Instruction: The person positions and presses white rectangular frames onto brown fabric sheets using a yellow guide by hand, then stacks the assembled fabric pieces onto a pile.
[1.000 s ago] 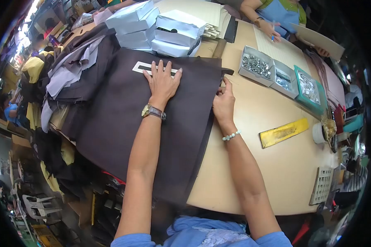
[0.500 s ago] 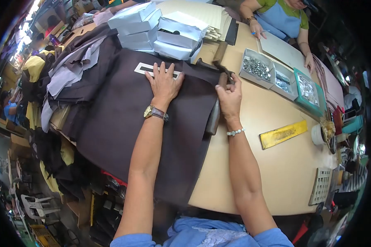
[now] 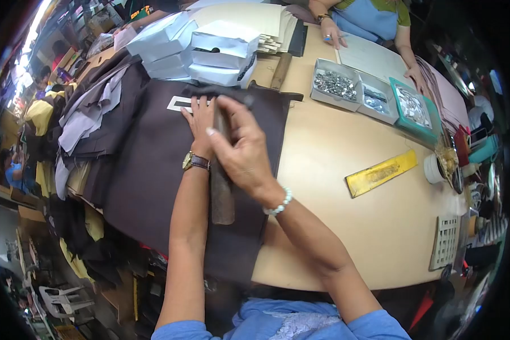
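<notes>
My left hand [image 3: 201, 127] lies flat with fingers spread on the dark fabric [image 3: 147, 170], over part of a white rectangular frame [image 3: 178, 104] with a slot. In my right hand [image 3: 245, 150] is a wooden-handled tool [image 3: 222, 195], held just right of my left hand, its handle pointing toward me. The tool's dark head shows in part beyond my fingers, near the frame, and is blurred. The fabric's right edge rests on the wooden table [image 3: 311, 226].
White boxes [image 3: 218, 56] are stacked behind the fabric. Trays of metal parts [image 3: 334, 84] stand at the back right, near a co-worker's hand [image 3: 335, 37]. A yellow bar [image 3: 381, 173] lies on the right. Crumpled dark and grey cloth [image 3: 93, 116] is piled left.
My right hand has lifted the tool from the fabric's right edge and swung it left, beside my left hand. The fabric corner lies flatter. The view has shifted slightly.
</notes>
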Demonstrator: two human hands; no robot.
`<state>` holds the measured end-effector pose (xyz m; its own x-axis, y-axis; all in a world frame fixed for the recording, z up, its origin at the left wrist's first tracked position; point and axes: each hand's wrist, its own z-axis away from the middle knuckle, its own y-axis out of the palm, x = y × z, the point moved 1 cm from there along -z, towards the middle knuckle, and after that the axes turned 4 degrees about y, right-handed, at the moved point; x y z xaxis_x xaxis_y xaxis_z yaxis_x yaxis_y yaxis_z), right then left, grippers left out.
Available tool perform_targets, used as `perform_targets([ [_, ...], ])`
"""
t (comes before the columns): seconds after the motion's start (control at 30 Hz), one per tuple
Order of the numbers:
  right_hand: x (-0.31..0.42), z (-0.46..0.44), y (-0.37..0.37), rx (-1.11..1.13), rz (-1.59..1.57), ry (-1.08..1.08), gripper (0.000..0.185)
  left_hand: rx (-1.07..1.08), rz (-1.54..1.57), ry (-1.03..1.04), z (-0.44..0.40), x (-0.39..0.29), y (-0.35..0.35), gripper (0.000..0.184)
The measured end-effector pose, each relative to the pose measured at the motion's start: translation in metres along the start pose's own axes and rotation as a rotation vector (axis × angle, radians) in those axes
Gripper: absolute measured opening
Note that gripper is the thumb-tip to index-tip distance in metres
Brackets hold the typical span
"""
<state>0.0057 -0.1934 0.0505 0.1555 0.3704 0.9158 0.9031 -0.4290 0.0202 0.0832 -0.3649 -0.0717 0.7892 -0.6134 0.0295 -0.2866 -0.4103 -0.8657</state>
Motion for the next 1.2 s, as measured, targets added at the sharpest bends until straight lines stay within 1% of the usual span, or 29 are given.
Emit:
perform_targets([
  [0.03, -0.013, 0.004, 0.005, 0.020, -0.020, 0.062, 0.043, 0.007, 0.003, -0.010, -0.002, -0.002, -0.003, 0.052],
  [0.1, -0.038, 0.007, 0.006, -0.030, 0.102, 0.112, 0.042, 0.021, 0.009, -0.030, -0.005, -0.005, -0.008, 0.052],
  [0.17, -0.050, 0.008, 0.002, -0.080, 0.226, 0.151, 0.041, 0.096, 0.103, -0.161, -0.012, -0.019, -0.038, 0.052],
  [0.2, -0.052, 0.005, -0.005, -0.108, 0.290, 0.166, 0.041, 0.050, 0.106, -0.166, -0.014, -0.021, -0.038, 0.054],
  [0.23, -0.052, 0.002, -0.012, -0.134, 0.355, 0.181, 0.041, 0.048, 0.118, -0.180, -0.014, -0.022, -0.038, 0.056],
  [0.27, -0.052, -0.001, -0.018, -0.122, 0.388, 0.286, 0.044, 0.046, 0.130, -0.195, -0.014, -0.024, -0.039, 0.057],
  [0.37, -0.058, -0.003, -0.025, -0.202, 0.575, 0.166, 0.049, 0.042, 0.149, -0.214, -0.014, -0.028, -0.043, 0.058],
  [0.4, -0.055, -0.003, -0.027, -0.165, 0.623, 0.100, 0.056, 0.045, 0.148, -0.214, -0.014, -0.027, -0.043, 0.058],
  [0.5, -0.037, 0.006, -0.024, -0.205, 0.789, -0.057, 0.060, 0.056, 0.121, -0.214, -0.015, -0.026, -0.041, 0.059],
  [0.57, -0.020, 0.021, -0.028, -0.042, 0.779, -0.015, 0.062, 0.104, 0.068, -0.210, -0.017, -0.025, -0.041, 0.061],
  [0.6, -0.015, 0.035, -0.033, 0.051, 0.824, -0.034, 0.061, 0.114, 0.043, -0.215, -0.017, -0.024, -0.042, 0.060],
  [0.63, -0.012, 0.053, -0.042, 0.139, 0.873, -0.043, 0.061, 0.127, 0.023, -0.211, -0.018, -0.024, -0.041, 0.060],
  [0.7, -0.006, 0.096, -0.071, 0.383, 1.075, -0.043, 0.063, 0.100, -0.045, -0.172, -0.018, -0.020, -0.036, 0.058],
  [0.77, -0.012, 0.157, -0.108, 0.396, 1.111, -0.015, 0.064, 0.096, -0.172, -0.082, -0.020, -0.006, -0.019, 0.054],
  [0.8, -0.009, 0.185, -0.128, 0.400, 1.129, 0.013, 0.065, 0.084, -0.123, -0.056, -0.023, -0.006, -0.023, 0.052],
  [0.83, 0.002, 0.206, -0.147, 0.347, 1.153, 0.106, 0.066, 0.025, -0.108, -0.011, -0.022, 0.004, -0.011, 0.050],
  [0.87, 0.015, 0.224, -0.165, 0.294, 1.174, 0.189, 0.066, 0.093, -0.364, 0.308, -0.027, 0.029, 0.004, 0.051],
  [0.9, 0.028, 0.243, -0.182, 0.242, 1.191, 0.265, 0.066, 0.035, -0.242, 0.141, -0.030, 0.036, 0.019, 0.045],
  [0.93, 0.038, 0.262, -0.199, 0.129, 1.270, 0.368, 0.066, 0.045, -0.242, 0.170, -0.032, 0.048, 0.028, 0.039],
  [0.97, 0.046, 0.281, -0.216, 0.019, 1.342, 0.464, 0.066, 0.138, -0.484, 0.381, -0.037, 0.056, 0.027, 0.040],
  [1.0, 0.053, 0.299, -0.234, -0.082, 1.410, 0.552, 0.066, 0.184, -0.572, 0.362, -0.040, 0.066, 0.037, 0.043],
  [1.03, 0.054, 0.323, -0.258, -0.296, 1.429, 0.511, 0.066, 0.215, -0.550, 0.252, -0.033, 0.042, 0.016, 0.044],
  [1.07, 0.051, 0.347, -0.285, -0.505, 1.437, 0.455, 0.066, 0.222, -0.523, 0.214, -0.034, 0.049, 0.022, 0.045],
  [1.1, 0.051, 0.368, -0.308, -0.678, 1.489, 0.536, 0.064, 0.282, -0.374, 0.101, -0.035, 0.036, 0.010, 0.047],
  [1.13, 0.047, 0.388, -0.330, -0.838, 1.493, 0.564, 0.058, 0.260, -0.364, 0.135, -0.035, 0.042, 0.017, 0.046],
  [1.17, 0.042, 0.405, -0.354, -0.910, 1.514, 0.634, 0.056, 0.238, -0.357, 0.167, -0.036, 0.055, 0.025, 0.046],
  [1.2, 0.035, 0.422, -0.374, -0.983, 1.531, 0.703, 0.053, 0.252, -0.428, 0.219, -0.038, 0.061, 0.026, 0.046],
])
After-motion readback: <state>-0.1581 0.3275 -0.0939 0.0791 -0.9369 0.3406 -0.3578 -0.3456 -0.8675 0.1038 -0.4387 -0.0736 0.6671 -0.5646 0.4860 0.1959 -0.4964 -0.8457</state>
